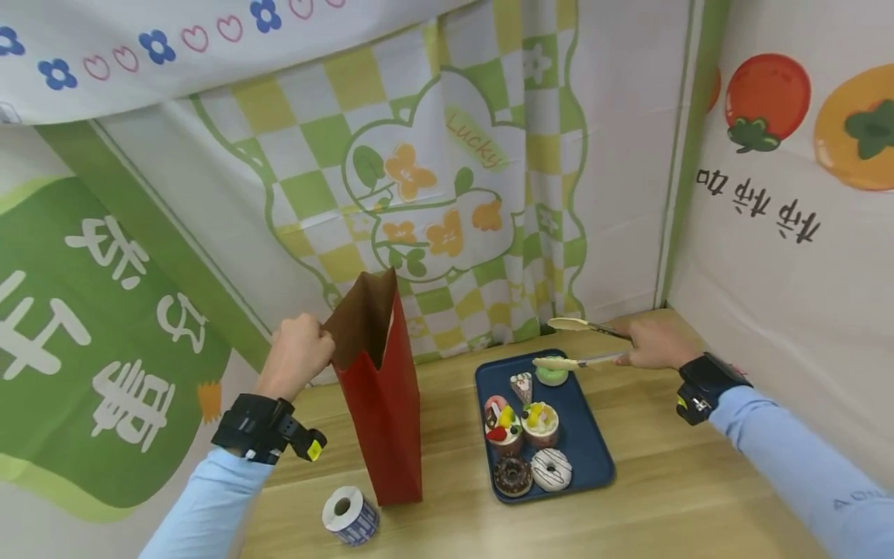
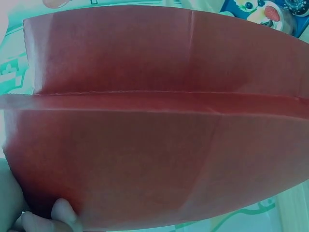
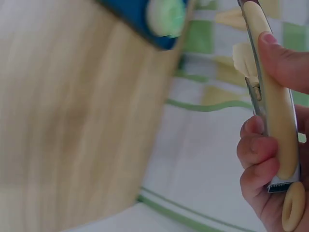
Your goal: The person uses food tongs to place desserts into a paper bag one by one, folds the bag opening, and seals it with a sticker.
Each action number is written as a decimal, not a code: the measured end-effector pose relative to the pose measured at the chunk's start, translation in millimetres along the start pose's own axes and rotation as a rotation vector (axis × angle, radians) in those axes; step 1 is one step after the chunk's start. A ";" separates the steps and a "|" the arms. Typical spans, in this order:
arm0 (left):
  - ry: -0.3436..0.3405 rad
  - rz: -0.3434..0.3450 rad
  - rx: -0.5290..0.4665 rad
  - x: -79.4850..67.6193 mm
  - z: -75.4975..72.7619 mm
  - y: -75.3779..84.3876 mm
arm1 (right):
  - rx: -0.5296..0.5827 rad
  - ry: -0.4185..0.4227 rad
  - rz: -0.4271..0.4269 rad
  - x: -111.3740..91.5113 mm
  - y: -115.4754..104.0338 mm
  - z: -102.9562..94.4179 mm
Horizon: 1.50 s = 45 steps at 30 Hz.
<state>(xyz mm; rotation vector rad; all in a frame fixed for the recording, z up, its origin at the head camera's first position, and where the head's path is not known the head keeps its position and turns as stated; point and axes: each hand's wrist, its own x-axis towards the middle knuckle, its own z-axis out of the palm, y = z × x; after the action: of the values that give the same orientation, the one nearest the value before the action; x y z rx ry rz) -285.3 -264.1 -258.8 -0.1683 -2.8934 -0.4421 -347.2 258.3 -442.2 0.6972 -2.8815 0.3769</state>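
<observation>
My left hand (image 1: 302, 349) grips the top edge of a tall red paper bag (image 1: 401, 404), whose brown inside shows at its open mouth. In the left wrist view the bag's red side fills most of the picture, with my fingertips at its lower left edge. My right hand (image 1: 656, 344) holds food tongs (image 3: 277, 106) with cream tips and handle, arms spread apart. The tips reach over the far right corner of a blue tray (image 1: 594, 450), and the lower one overlaps a green donut (image 1: 552, 373). Nothing shows between the tips.
On the tray also lie a cake slice (image 1: 521, 387), two fruit-topped cupcakes (image 1: 541, 423), a pink-iced donut partly hidden, a chocolate donut (image 1: 513, 475) and a white striped donut (image 1: 552, 470). A label roll (image 1: 351, 516) stands beside the bag. Printed curtains (image 1: 433, 194) hang behind the wooden table (image 1: 670, 481).
</observation>
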 end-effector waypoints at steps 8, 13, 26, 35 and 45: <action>-0.008 -0.036 -0.028 -7.9 1.9 -3.5 | 0.004 -0.045 0.002 2.6 18.7 42.0; -0.002 -0.037 -0.031 -11.6 0.4 -7.6 | 0.015 -0.068 -0.010 8.3 16.7 54.3; 0.008 -0.052 -0.010 -19.5 -11.1 -14.3 | 0.004 -0.117 -0.032 29.3 -1.5 64.7; 0.038 -0.053 -0.012 -23.3 -13.9 -21.7 | 0.097 -0.129 -0.066 35.1 -18.4 27.8; 0.039 -0.020 -0.051 -3.9 1.5 -0.6 | 0.118 -0.049 -0.043 11.4 -40.9 -61.3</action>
<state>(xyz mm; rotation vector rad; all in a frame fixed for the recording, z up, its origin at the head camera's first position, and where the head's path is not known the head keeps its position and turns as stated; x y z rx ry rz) -281.9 -264.6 -261.3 -0.1368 -2.8496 -0.5171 -332.7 235.3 -372.9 0.7970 -2.9039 0.5356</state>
